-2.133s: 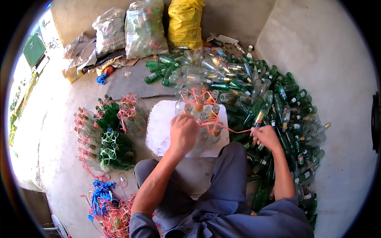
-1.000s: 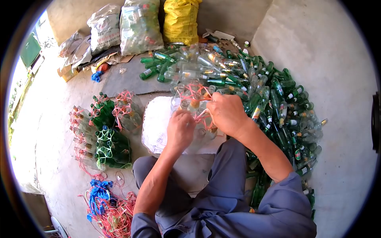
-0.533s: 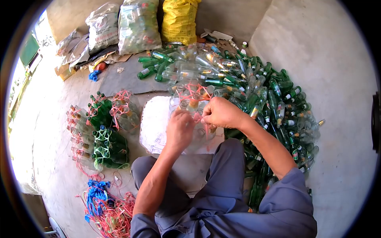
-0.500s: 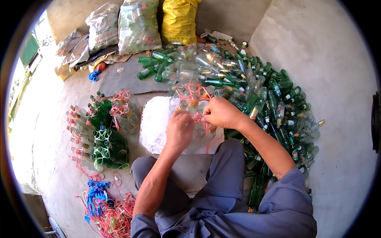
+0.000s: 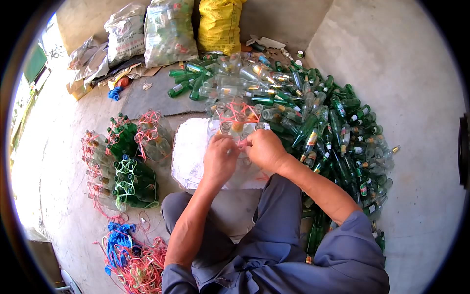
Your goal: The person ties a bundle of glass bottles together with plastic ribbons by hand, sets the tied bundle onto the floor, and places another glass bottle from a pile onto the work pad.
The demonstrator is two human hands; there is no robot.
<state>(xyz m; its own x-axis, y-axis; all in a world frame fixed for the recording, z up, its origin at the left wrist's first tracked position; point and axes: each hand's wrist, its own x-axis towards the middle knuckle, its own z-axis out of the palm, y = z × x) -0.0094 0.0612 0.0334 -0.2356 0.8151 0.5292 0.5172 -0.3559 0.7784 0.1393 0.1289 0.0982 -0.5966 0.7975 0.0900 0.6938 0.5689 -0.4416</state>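
Several clear glass bottles (image 5: 236,128) stand grouped on a white block (image 5: 190,152) in front of my knees. Pink plastic twine (image 5: 243,115) is looped around and between their necks. My left hand (image 5: 221,156) is closed at the near side of the group, its fingers pinching the twine. Close against it, my right hand (image 5: 265,151) also has its fingers closed on the twine. The two hands almost meet over the nearest bottles. My fingers and palms hide the knot area and part of the bottles below.
Tied bundles of green bottles (image 5: 135,182) and clear bottles (image 5: 155,142) stand at the left. Tangled pink twine (image 5: 142,269) lies near a blue strip bundle (image 5: 119,245). A large heap of loose bottles (image 5: 338,142) spreads right and behind. Full sacks (image 5: 171,36) line the back wall.
My right hand has moved slightly left and down, closer to my left hand. The hanging twine end near it has shifted. The bottles have stayed in place.
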